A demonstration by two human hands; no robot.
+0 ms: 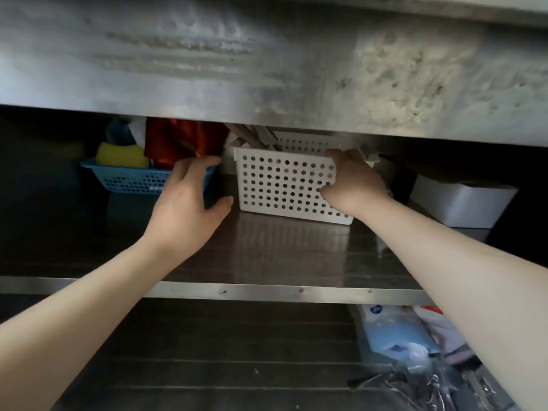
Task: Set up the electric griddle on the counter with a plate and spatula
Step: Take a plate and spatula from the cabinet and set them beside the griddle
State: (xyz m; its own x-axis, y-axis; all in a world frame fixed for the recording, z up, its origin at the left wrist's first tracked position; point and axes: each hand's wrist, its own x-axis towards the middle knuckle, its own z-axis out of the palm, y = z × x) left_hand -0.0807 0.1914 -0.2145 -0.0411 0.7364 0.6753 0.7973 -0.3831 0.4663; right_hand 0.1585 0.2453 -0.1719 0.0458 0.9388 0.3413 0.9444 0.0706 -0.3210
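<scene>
Overhanging the shelf (267, 256), the steel bench front (267, 69) hides the tops of stored items. L to R on the shelf: blue basket (127, 179) w/ yellow sponge (121, 155) and red bag (178, 140), white perforated basket (281, 185), white box (462, 203). In the white perforated basket stand utensil handles (252, 134); cannot tell if one is the spatula. Hands: left hand (189, 203) spread wide, fingertips at the blue basket's R end; right hand (353, 182) grips the white perforated basket's R end, fingers over its rim.

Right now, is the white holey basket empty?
Not empty: long handles poke up from the white perforated plastic basket; which utensils, cannot tell.
</scene>
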